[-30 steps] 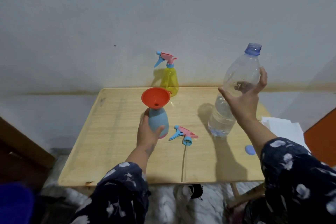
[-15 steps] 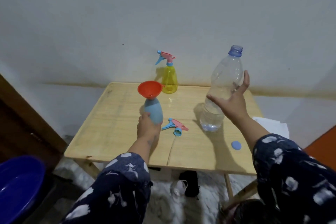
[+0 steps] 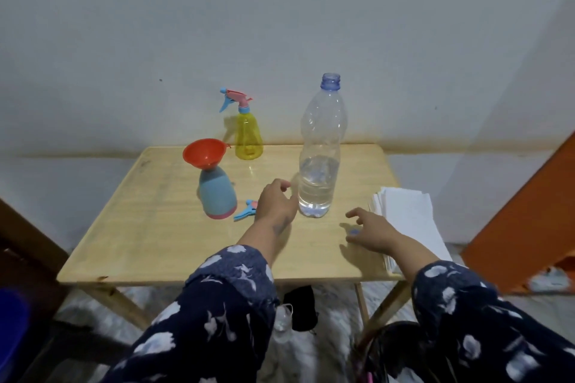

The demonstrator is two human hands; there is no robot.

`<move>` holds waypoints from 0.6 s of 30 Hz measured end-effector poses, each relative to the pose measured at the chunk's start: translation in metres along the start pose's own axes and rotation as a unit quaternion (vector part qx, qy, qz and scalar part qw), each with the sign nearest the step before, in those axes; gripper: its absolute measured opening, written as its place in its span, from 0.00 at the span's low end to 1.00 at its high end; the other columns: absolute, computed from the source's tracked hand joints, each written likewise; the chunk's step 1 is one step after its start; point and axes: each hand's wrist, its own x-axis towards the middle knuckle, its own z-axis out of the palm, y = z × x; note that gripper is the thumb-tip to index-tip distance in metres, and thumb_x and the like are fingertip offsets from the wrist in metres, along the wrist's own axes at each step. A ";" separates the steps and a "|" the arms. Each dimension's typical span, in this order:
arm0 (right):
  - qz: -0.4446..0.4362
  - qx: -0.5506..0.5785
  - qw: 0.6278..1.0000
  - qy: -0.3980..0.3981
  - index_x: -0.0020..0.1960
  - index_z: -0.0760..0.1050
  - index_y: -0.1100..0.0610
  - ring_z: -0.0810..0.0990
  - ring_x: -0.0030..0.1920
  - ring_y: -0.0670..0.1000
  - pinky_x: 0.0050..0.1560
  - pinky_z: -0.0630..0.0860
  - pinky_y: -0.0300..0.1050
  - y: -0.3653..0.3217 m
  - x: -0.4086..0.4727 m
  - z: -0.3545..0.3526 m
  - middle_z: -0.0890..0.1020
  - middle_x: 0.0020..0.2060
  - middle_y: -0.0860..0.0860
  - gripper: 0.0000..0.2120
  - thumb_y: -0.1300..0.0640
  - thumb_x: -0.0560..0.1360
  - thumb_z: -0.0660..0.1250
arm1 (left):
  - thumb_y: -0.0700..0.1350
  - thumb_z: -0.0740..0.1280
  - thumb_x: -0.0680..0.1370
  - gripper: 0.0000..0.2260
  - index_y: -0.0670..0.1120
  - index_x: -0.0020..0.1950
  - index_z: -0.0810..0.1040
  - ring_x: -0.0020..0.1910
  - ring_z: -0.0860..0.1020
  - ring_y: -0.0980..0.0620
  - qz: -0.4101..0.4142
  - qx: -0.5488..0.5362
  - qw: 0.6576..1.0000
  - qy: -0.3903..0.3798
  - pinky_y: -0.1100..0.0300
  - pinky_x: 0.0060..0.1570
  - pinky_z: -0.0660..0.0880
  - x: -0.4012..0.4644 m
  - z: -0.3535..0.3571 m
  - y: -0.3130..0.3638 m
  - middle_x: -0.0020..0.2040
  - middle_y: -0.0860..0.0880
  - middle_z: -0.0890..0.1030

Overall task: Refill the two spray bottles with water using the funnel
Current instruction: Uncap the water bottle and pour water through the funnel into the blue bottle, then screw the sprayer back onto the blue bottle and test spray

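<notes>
A blue spray bottle [image 3: 217, 196] without its head stands on the wooden table [image 3: 149, 227], an orange funnel [image 3: 203, 152] sitting in its neck. Its loose pink and blue spray head [image 3: 244, 214] lies just right of it, partly hidden by my left hand [image 3: 275, 205]. That hand hovers with loosely curled fingers and holds nothing. A yellow spray bottle [image 3: 248, 137] with its head on stands at the back. The uncapped clear water bottle [image 3: 320, 165], about a third full, stands alone. My right hand [image 3: 371, 232] lies low with spread fingers over the blue cap [image 3: 354, 232].
A stack of white paper [image 3: 407, 221] lies at the table's right edge. An orange panel [image 3: 529, 221] stands to the right. A blue tub [image 3: 9, 329] sits on the floor at the left. Dark items lie under the table.
My left hand let go of the blue bottle and moved right toward the spray head. My right hand released the water bottle and dropped to the blue cap.
</notes>
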 end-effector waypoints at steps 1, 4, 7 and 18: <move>-0.002 -0.010 1.000 -0.009 0.71 0.64 0.54 0.75 0.61 0.56 0.61 0.71 0.47 -0.001 0.000 0.000 0.74 0.64 0.57 0.26 0.57 0.75 0.67 | 0.45 0.65 0.79 0.16 0.45 0.66 0.73 0.61 0.75 0.49 -0.012 0.007 1.000 -0.011 0.62 0.54 0.68 -0.001 0.000 -0.004 0.64 0.48 0.76; -0.006 -0.035 0.999 -0.037 0.70 0.65 0.53 0.75 0.60 0.54 0.60 0.72 0.46 -0.013 0.003 0.001 0.76 0.63 0.56 0.25 0.55 0.75 0.67 | 0.42 0.65 0.77 0.12 0.47 0.61 0.75 0.58 0.78 0.47 -0.048 0.014 0.998 -0.032 0.58 0.57 0.73 -0.002 -0.007 -0.017 0.62 0.48 0.78; -0.026 -0.036 0.997 -0.061 0.69 0.67 0.53 0.75 0.61 0.54 0.57 0.71 0.42 -0.036 0.009 0.006 0.75 0.64 0.55 0.24 0.55 0.75 0.68 | 0.40 0.64 0.77 0.10 0.48 0.57 0.74 0.52 0.80 0.50 -0.074 0.005 0.997 -0.023 0.58 0.57 0.74 0.001 -0.022 -0.028 0.60 0.49 0.78; -0.205 0.096 0.973 0.032 0.74 0.60 0.55 0.73 0.65 0.54 0.62 0.70 0.45 -0.181 0.042 0.032 0.72 0.67 0.55 0.36 0.52 0.72 0.73 | 0.44 0.71 0.73 0.23 0.45 0.66 0.67 0.63 0.73 0.40 -0.155 -0.021 0.976 0.148 0.47 0.60 0.73 0.023 -0.094 -0.088 0.66 0.44 0.70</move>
